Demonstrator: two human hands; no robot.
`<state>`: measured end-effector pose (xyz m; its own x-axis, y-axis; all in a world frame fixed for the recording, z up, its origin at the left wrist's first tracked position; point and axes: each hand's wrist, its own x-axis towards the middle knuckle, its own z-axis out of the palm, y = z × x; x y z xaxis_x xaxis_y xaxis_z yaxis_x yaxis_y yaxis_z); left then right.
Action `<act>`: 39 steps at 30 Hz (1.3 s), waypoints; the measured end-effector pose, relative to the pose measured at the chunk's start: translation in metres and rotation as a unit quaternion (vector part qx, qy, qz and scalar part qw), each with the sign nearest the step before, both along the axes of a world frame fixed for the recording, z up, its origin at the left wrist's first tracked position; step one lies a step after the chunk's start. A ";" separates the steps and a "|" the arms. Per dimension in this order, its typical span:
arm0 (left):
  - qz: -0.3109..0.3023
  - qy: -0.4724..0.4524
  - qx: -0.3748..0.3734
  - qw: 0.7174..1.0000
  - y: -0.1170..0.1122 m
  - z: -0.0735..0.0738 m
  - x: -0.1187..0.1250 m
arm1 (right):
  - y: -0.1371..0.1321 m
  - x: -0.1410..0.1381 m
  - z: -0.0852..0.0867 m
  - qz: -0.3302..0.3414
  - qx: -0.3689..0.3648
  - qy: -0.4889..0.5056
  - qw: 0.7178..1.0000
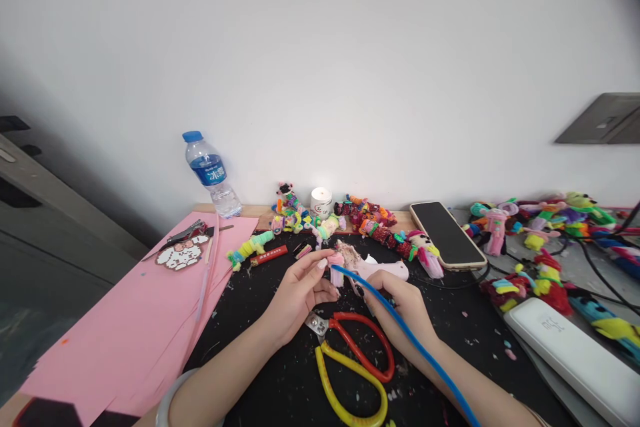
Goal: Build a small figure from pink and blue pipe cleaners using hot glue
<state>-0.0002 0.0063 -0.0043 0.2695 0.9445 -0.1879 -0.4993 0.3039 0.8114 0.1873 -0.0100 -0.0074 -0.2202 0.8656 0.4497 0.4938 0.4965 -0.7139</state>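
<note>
Free mat [283,383] left of scissors [345,358]

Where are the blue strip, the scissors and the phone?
Blue strip [410,333], head view: its middle stretch.
Scissors [335,325], head view: red handle near the pivot.
Phone [447,237], head view: its dark screen.

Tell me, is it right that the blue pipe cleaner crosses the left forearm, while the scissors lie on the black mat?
Not quite: in the head view, the blue pipe cleaner crosses the right forearm, not the left. The scissors do lie on the black mat.
</note>
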 end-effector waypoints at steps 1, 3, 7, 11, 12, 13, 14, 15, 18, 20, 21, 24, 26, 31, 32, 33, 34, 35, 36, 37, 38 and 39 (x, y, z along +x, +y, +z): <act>0.000 0.001 -0.001 1.000 0.000 0.000 0.000 | 0.000 0.000 0.000 -0.001 0.000 -0.002 1.000; 0.000 0.003 -0.002 1.000 0.000 0.000 0.000 | 0.001 0.000 0.001 0.000 0.001 -0.004 1.000; 0.004 0.006 -0.004 1.000 0.000 0.000 0.000 | 0.001 0.000 0.000 0.003 0.005 -0.007 1.000; 0.004 0.014 0.005 1.000 0.000 0.000 0.000 | 0.002 0.000 -0.002 0.022 -0.015 -0.005 1.000; 0.005 0.017 0.009 1.000 0.000 0.000 0.001 | 0.002 0.000 -0.002 0.025 -0.018 -0.003 1.000; 0.005 0.022 0.013 1.000 0.000 0.001 0.001 | 0.002 0.000 -0.002 0.027 -0.022 -0.003 0.999; 0.005 0.028 0.016 0.999 0.000 0.001 0.001 | 0.002 0.000 -0.001 0.030 -0.023 -0.001 0.999; 0.004 0.035 0.020 0.999 -0.001 0.002 0.001 | 0.001 0.001 -0.001 0.036 -0.024 0.001 0.999; -0.007 0.063 0.034 0.997 -0.002 0.002 0.001 | -0.001 0.002 0.000 0.056 -0.009 0.004 0.998; -0.019 0.081 0.046 0.995 -0.003 0.000 0.001 | -0.001 0.003 0.000 0.054 0.008 0.003 0.999; -0.025 0.088 0.051 0.995 -0.003 0.000 0.001 | -0.002 0.003 0.000 0.050 0.014 0.001 0.999; -0.035 0.100 0.060 0.993 -0.004 -0.002 0.001 | -0.002 0.003 0.001 0.044 0.023 -0.004 0.999; -0.037 0.107 0.063 0.992 -0.004 -0.003 0.001 | -0.002 0.002 0.002 0.048 0.026 -0.005 0.999; -0.029 0.107 0.060 0.992 -0.005 0.002 0.003 | -0.002 0.001 0.005 0.051 0.022 -0.007 0.998; -0.026 0.106 0.057 0.992 -0.005 0.003 0.003 | -0.002 0.001 0.005 0.050 0.019 -0.008 0.999; -0.025 0.106 0.055 0.993 -0.005 0.004 0.003 | -0.002 0.002 0.005 0.050 0.018 -0.008 0.999; -0.026 0.106 0.054 0.993 -0.005 0.004 0.003 | -0.002 0.002 0.005 0.051 0.018 -0.008 0.998; -0.029 0.107 0.056 0.992 -0.005 0.004 0.003 | -0.003 0.003 0.004 0.052 0.020 -0.008 0.998; -0.032 0.108 0.059 0.992 -0.005 0.004 0.003 | -0.003 0.003 0.004 0.052 0.023 -0.008 0.998; -0.034 0.110 0.062 0.991 -0.005 0.004 0.003 | -0.003 0.004 0.004 0.052 0.028 -0.007 0.998; -0.035 0.112 0.066 0.991 -0.005 0.003 0.002 | -0.003 0.004 0.004 0.051 0.031 -0.005 0.998; -0.035 0.115 0.070 0.990 -0.005 0.003 0.002 | -0.003 0.004 0.005 0.051 0.034 -0.003 0.998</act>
